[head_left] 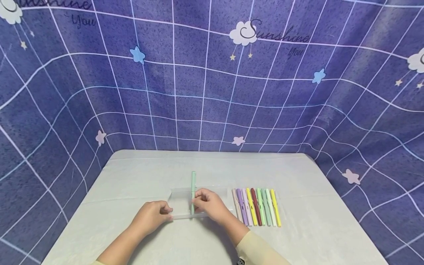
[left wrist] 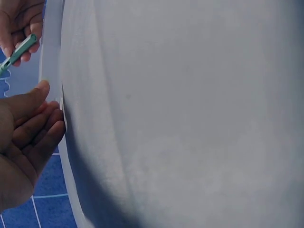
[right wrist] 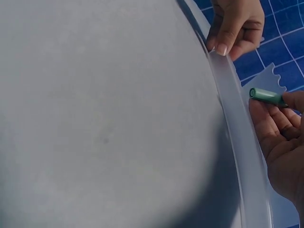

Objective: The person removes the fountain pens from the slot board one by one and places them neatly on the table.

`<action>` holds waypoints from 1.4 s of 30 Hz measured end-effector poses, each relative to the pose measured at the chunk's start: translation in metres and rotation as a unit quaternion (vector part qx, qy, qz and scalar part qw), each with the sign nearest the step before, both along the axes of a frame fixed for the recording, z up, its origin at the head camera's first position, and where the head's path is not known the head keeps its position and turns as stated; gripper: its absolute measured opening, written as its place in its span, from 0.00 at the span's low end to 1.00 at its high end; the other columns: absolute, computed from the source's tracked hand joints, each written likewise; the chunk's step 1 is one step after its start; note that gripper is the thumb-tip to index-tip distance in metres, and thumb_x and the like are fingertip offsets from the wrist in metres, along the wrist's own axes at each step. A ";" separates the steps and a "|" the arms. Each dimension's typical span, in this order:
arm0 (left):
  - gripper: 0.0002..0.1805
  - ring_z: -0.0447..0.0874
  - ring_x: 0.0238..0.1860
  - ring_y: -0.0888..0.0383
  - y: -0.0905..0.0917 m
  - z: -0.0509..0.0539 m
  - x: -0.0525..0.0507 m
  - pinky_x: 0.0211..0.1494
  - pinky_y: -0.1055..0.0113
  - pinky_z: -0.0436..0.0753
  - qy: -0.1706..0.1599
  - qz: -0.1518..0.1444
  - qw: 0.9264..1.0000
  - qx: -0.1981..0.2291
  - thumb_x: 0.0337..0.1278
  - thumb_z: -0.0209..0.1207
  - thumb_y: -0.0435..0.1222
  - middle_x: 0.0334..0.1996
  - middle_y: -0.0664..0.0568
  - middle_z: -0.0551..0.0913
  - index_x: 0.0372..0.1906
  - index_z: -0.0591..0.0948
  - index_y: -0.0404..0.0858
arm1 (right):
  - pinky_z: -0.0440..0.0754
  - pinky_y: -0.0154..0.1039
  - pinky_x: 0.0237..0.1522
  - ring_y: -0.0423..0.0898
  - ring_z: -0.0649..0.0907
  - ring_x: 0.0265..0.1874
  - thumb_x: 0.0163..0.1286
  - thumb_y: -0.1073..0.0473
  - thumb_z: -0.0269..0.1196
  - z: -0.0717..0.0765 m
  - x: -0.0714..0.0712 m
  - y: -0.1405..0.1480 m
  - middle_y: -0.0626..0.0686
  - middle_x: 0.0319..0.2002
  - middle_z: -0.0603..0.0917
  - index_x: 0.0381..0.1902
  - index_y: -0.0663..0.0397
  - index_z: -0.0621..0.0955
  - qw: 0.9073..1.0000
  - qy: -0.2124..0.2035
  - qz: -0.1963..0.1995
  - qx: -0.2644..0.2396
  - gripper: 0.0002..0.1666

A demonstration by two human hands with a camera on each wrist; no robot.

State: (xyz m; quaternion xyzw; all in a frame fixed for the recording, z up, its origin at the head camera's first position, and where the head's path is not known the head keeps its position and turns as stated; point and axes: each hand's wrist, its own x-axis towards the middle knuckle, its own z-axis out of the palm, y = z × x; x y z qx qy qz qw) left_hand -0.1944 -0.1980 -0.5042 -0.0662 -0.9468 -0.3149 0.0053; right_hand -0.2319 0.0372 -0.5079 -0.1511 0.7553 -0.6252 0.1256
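A translucent plastic rack [head_left: 183,217] with a notched edge lies on the table in front of me. Its left end is pinched by my left hand [head_left: 150,217], the thumb over the rim in the right wrist view. My right hand [head_left: 212,206] holds a mint-green pen [head_left: 193,180] between thumb and fingers, above the rack's middle and pointing away from me. In the right wrist view the pen's round end [right wrist: 266,96] shows beside the rack's long side wall [right wrist: 237,118]. Whether the pen touches the rack I cannot tell.
Right of the rack, several pens lie side by side in a row, among them a purple pen [head_left: 241,207], a dark red pen [head_left: 256,207] and a yellow pen [head_left: 275,208]. A pale cloth covers the table [head_left: 149,165]. A blue gridded curtain [head_left: 212,92] surrounds its back and sides.
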 end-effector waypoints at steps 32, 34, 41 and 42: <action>0.10 0.87 0.39 0.59 -0.002 -0.001 0.000 0.50 0.56 0.84 0.001 -0.003 1.000 0.001 0.41 0.75 0.42 0.32 0.63 0.89 0.27 0.83 0.51 | 0.87 0.45 0.43 0.50 0.86 0.36 0.70 0.57 0.62 0.008 0.008 0.066 0.60 0.40 0.85 0.45 0.63 0.79 1.000 -0.012 -0.016 0.024 0.14; 0.10 0.87 0.39 0.59 -0.002 -0.001 0.000 0.50 0.56 0.84 0.002 0.000 1.000 -0.001 0.40 0.75 0.43 0.32 0.63 0.89 0.27 0.83 0.51 | 0.87 0.47 0.43 0.50 0.86 0.37 0.70 0.58 0.62 0.009 0.009 0.071 0.62 0.41 0.85 0.46 0.65 0.78 0.999 -0.019 -0.019 0.020 0.14; 0.11 0.87 0.39 0.59 -0.001 -0.002 -0.002 0.50 0.56 0.84 0.006 0.000 1.000 -0.007 0.40 0.75 0.42 0.33 0.64 0.89 0.26 0.82 0.51 | 0.88 0.50 0.42 0.52 0.86 0.36 0.71 0.57 0.62 0.011 0.010 0.093 0.63 0.42 0.84 0.47 0.64 0.79 0.999 -0.024 -0.038 0.030 0.15; 0.11 0.87 0.40 0.59 -0.001 -0.002 -0.002 0.50 0.56 0.84 0.003 -0.001 1.000 -0.006 0.40 0.75 0.43 0.33 0.64 0.89 0.26 0.82 0.51 | 0.88 0.50 0.42 0.52 0.86 0.36 0.70 0.57 0.63 0.012 0.010 0.096 0.63 0.42 0.84 0.47 0.64 0.79 0.998 -0.024 -0.042 0.033 0.15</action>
